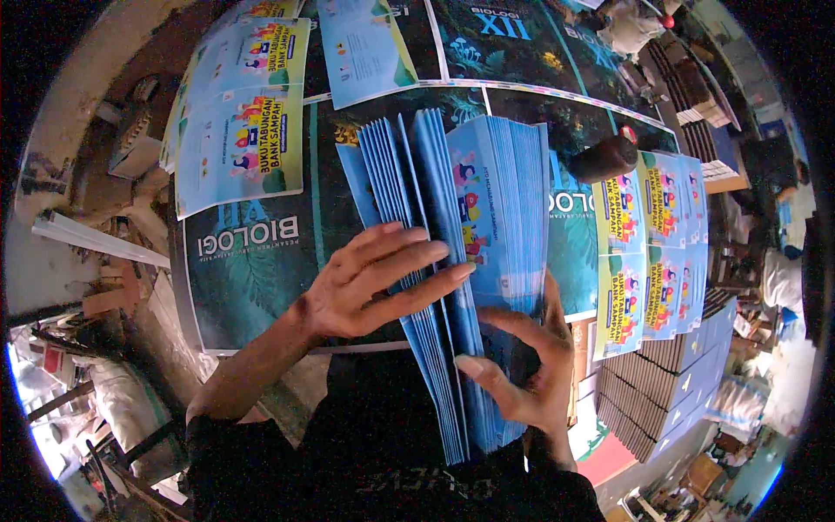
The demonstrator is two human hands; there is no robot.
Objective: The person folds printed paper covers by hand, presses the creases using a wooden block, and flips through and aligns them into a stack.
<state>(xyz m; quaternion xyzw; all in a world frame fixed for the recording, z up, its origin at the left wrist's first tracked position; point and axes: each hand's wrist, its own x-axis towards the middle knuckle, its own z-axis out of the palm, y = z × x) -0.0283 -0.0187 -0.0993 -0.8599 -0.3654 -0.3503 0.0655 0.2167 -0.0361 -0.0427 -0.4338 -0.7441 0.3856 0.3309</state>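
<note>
A passable gap is lying over the dark sheet (329, 204) between left prints (243, 130) and booklets (509, 196), while a brown cylinder (604, 158) and right prints (657, 248) are obstructing the right side.

Left hand (365, 283): before the torso (357, 418), back uppermost; fingers (426, 294) extended, slightly parted, reaching across; thumb hidden. Left forearm (261, 365): bare, slanting inward from torso's left. Right hand (541, 374): before torso's right side; thumb and index finger (513, 325) bent, tips apart; remaining fingers mostly hidden.
</note>
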